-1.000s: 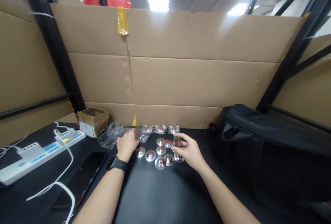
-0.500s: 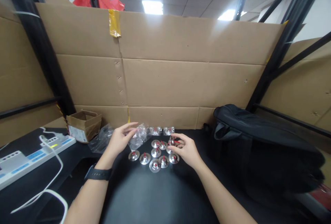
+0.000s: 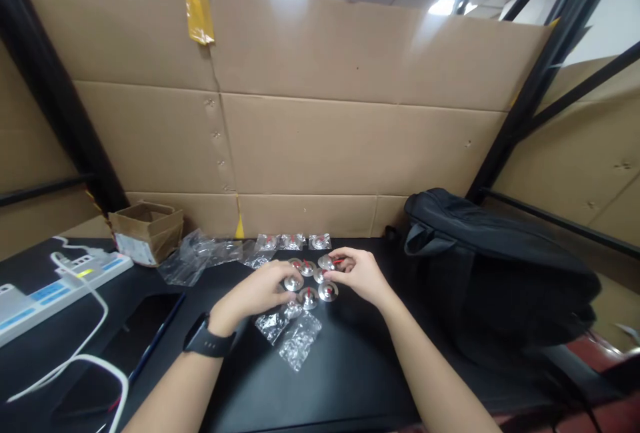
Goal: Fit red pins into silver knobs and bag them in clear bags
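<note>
Several small silver discs with red centres lie grouped on the black table. My left hand, with a black watch on its wrist, rests palm down over the left side of the group, fingers curled on a disc. My right hand pinches one disc with a red stem at the group's right edge. Two small clear plastic bags lie just in front of my left hand. Three bagged discs sit in a row behind the group, by the cardboard wall.
A black bag fills the right side. At the left are an open cardboard box, crumpled clear bags, a white power strip with white cables. Cardboard walls and black frame posts enclose the back.
My left hand has come down from the bags at the back onto the discs. Two small clear bags now lie in front of it. The camera has tilted down.
</note>
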`<state>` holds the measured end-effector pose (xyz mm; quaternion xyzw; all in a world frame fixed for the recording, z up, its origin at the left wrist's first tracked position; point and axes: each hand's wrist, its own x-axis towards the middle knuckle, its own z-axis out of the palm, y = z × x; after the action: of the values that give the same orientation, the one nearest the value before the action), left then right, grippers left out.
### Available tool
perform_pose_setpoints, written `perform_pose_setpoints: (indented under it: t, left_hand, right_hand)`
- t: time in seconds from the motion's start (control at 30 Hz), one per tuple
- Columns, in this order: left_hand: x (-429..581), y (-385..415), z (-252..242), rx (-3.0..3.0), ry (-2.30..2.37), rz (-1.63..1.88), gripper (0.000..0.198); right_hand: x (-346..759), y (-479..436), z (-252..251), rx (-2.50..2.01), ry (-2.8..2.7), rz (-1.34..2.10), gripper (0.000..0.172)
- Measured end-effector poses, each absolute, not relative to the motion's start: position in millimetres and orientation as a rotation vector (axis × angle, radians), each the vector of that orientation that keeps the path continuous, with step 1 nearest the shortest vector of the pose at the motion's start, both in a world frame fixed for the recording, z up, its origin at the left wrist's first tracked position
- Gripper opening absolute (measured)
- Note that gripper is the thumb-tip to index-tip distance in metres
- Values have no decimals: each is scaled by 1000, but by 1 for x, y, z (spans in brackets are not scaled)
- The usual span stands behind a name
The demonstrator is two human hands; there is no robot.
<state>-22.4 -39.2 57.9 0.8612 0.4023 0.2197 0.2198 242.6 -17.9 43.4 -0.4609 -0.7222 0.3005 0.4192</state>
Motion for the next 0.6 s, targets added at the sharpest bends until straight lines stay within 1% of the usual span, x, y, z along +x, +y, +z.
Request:
perform_pose_setpoints:
  t: [0.07,0.13,0.17,0.2,0.23,0.27,0.3,0.37,0.53,0.6]
  left_hand:
    - [-16,-60,60,2455,1304,705,20]
    - [-6,-89,50,2488,1471,691,24]
    - [0,-104,41,2511,1545,707,31]
    - [7,-119,29,2530,1608,730,43]
    - [13,-132,17,2528,1666,757,47]
    - [18,-144,5,2522,1702,764,42]
    - [22,-153,-6,2496,1739,767,33]
    - [25,-166,-20,2442,1766,803,25]
    - [16,-177,-26,2388,1572,910,27]
    - [13,-179,-26,2392,1561,959,29]
  right_hand:
    - [248,-30,47,-1208,-1859,683,46]
    - [253,-50,47,-1228,-1880,633,46]
    - [255,-61,45,-1237,-1882,627,45]
    - [257,-73,43,-1255,-1881,622,45]
    - [259,-85,39,-1280,-1879,612,43]
    - [260,-97,35,-1301,-1878,598,42]
    - [261,-109,31,-1316,-1881,586,40]
    - [260,-129,23,-1322,-1891,585,38]
    - [245,-162,14,-1255,-1898,658,35]
    - [236,-169,13,-1267,-1909,652,33]
